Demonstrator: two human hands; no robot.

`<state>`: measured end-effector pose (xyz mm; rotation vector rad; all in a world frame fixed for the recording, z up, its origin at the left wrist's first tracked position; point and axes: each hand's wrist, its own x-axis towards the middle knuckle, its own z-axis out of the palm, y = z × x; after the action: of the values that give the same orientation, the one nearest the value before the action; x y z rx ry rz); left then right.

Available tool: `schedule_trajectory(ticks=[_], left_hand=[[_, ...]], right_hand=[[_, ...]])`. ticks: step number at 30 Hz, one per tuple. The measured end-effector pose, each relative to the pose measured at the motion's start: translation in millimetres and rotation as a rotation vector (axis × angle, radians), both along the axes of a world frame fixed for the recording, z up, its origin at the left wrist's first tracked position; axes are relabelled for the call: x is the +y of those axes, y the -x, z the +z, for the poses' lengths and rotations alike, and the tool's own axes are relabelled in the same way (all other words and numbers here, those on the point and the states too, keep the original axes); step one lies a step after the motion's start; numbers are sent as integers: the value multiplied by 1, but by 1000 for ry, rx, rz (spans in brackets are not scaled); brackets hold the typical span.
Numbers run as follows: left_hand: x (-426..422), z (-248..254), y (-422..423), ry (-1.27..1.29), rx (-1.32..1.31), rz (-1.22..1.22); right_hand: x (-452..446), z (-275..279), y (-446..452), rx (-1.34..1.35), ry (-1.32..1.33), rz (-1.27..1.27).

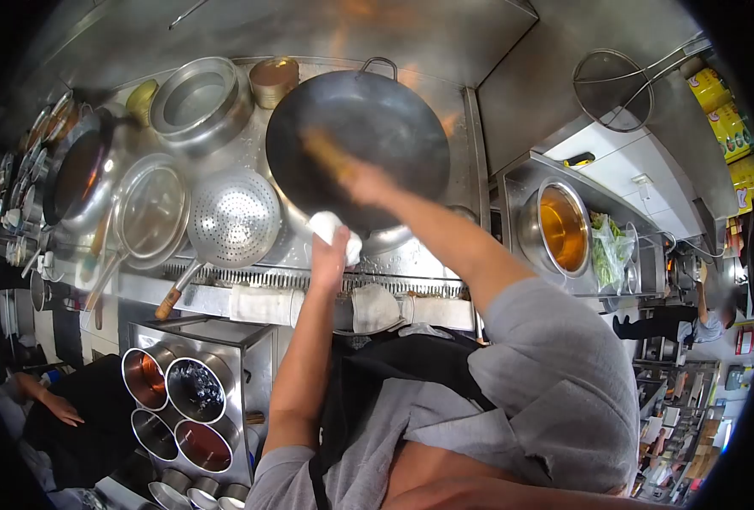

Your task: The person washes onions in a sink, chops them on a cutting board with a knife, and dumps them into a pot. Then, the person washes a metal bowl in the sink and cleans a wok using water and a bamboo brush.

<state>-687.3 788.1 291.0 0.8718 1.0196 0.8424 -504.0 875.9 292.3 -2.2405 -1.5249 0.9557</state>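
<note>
A large dark wok (406, 127) sits on the steel range, its far loop handle pointing away from me. My left hand (331, 257) is closed around a folded white cloth (326, 225) at the wok's near rim. Whether a handle lies under the cloth is hidden. Over the inside of the wok, my right hand (368, 184) grips a yellowish-brown bamboo wok brush (327, 155). Motion blurs both the brush and that hand. The brush's tip points to the left side of the wok.
Left of the wok lie a perforated strainer (234, 217), a fine mesh strainer (149, 208), stacked metal pots (196, 98) and a can (273, 78). Pots of sauces (202, 446) stand lower left. At right are a bowl of amber liquid (561, 228) and bagged greens (608, 251). Other people work on both sides.
</note>
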Motion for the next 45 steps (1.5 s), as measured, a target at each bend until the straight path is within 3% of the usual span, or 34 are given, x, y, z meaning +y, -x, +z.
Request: schedule_trajectory(ticks=[1, 3, 4, 6, 7, 8, 9, 13, 14, 15, 17, 19, 21, 22, 23, 24, 25, 27, 29, 31, 32, 33, 35, 36, 37, 39, 42, 43, 45], left_hand=[[-1, 1, -1, -16, 35, 4], [-2, -22, -7, -109, -82, 45], [-4, -17, -9, -49, -95, 60], [-7, 1, -11, 74, -88, 77], [-7, 0, -12, 70, -82, 79], [-7, -3, -11, 64, -89, 93], [-6, -5, -13, 61, -101, 116], [-7, 1, -13, 51, -43, 136], [-7, 3, -14, 37, -30, 140], [-9, 5, -15, 25, -18, 144], [-14, 16, -14, -2, 76, 140], [-19, 18, 0, -30, 175, 116], [-20, 3, 37, 67, 433, 65], [-23, 0, 58, 69, 319, 133], [-28, -6, 81, 73, 205, 195], [-30, -22, 110, 57, 162, 207], [-30, -42, 133, 39, 118, 219], [-31, -64, 158, -27, 251, 148], [-39, -104, 179, -233, 601, 15], [-49, -151, 192, -520, 1059, -141], [-50, -159, 189, -503, 1134, -109], [-51, -165, 186, -517, 1115, -124], [-56, -169, 188, -566, 887, 37], [-63, -135, 180, -435, 995, -21], [-65, -124, 177, -395, 1062, -84], [-66, -122, 181, -363, 1050, -179], [-75, -122, 183, -539, 1114, -85], [-82, -122, 188, -546, 1121, -92], [-100, -121, 200, -696, 957, 112]], right_hand=[[-22, 37, 24, 127, 130, 76], [-43, 21, -24, -48, -8, 478], [-49, 38, -71, -163, 125, 548], [-27, 83, -164, -700, 308, 379], [-6, 81, -220, -740, 27, 61], [17, 92, -257, -873, 27, -63], [35, 105, -264, -741, -167, -384], [51, 73, -187, -541, -268, -389], [53, 43, -158, -480, -138, -337], [54, 8, -131, -466, -66, -92], [34, -50, -56, -243, -58, 103], [-22, 26, -11, 159, 107, 313], [-42, 42, -54, 115, 110, 621], [-31, 40, -101, 130, 291, 690], [-19, 41, -156, -42, 302, 858], [-2, 25, -212, -492, 211, 890], [-38, 134, -185, -606, 343, 357], [-39, 131, -250, -769, 6, -199], [-97, 150, -239, -504, -377, -511], [-155, 85, -241, -362, -756, -475], [-201, 68, -205, -317, -773, -455], [-242, 40, -171, -111, -733, -460], [-315, -60, -130, -80, -646, -370], [-346, -83, -93, -61, -558, -389], [-366, -115, -77, 208, -314, -482], [-380, -130, -49, 224, -83, -573], [-377, -125, -64, 236, -22, -575], [-384, -127, -73, 246, -23, -582], [-409, -122, -98, -3, -166, -529]])
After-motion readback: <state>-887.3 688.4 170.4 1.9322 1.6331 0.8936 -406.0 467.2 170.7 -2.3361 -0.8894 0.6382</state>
